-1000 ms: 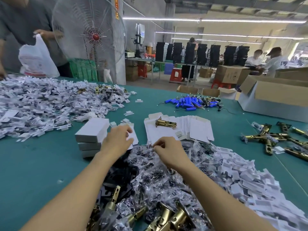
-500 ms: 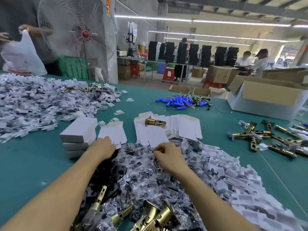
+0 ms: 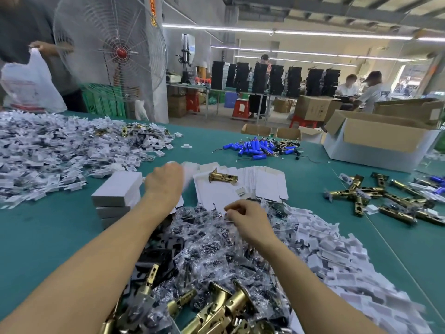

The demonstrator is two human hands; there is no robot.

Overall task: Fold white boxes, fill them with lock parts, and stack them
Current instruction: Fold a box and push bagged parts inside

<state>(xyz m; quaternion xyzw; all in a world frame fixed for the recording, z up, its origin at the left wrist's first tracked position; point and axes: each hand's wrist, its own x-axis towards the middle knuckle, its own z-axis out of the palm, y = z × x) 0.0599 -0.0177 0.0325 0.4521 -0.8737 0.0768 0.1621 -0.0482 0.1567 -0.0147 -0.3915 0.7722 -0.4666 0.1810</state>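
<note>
Nearest: brass latches (image 3: 216, 307), bagged lock parts (image 3: 212, 247). Right hand (image 3: 249, 219): grip narrow, pinching one bag. Left hand (image 3: 163, 182): over flat white blanks (image 3: 265, 186), grip blurred, possibly taking one. Beside: folded white boxes (image 3: 118, 189), stacked. Advice: lift single blank, clear of loose latch (image 3: 222, 177).

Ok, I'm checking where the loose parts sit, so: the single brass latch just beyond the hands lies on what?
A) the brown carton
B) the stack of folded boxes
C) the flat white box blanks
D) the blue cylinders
C: the brass latch lies on the fanned flat white box blanks, to the right of the stack of folded boxes.
</note>
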